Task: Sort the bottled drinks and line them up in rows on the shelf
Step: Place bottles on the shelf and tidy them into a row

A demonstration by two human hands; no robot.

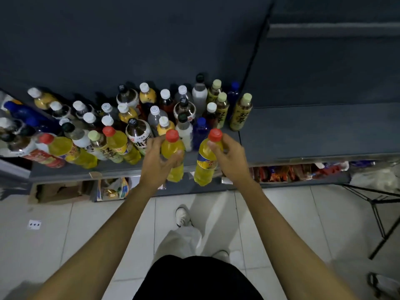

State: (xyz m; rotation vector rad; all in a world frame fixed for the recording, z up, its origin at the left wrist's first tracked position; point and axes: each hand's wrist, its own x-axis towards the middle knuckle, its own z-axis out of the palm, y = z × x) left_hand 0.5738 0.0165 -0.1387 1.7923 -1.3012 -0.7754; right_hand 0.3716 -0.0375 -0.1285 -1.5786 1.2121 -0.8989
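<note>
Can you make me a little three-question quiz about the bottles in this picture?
1. True or false: each hand holds a yellow bottle with a red cap.
2. Which side of the shelf has bare room for a new row? A) the person's left B) the person's right
3. Fill in: the bottle farthest right in the crowd has a pale ____ cap.

Key
1. True. The left hand grips the left yellow bottle, and the right hand grips the right yellow bottle near its neck.
2. B. The mixed bottles crowd the left part.
3. Green, on the tea bottle.
</note>
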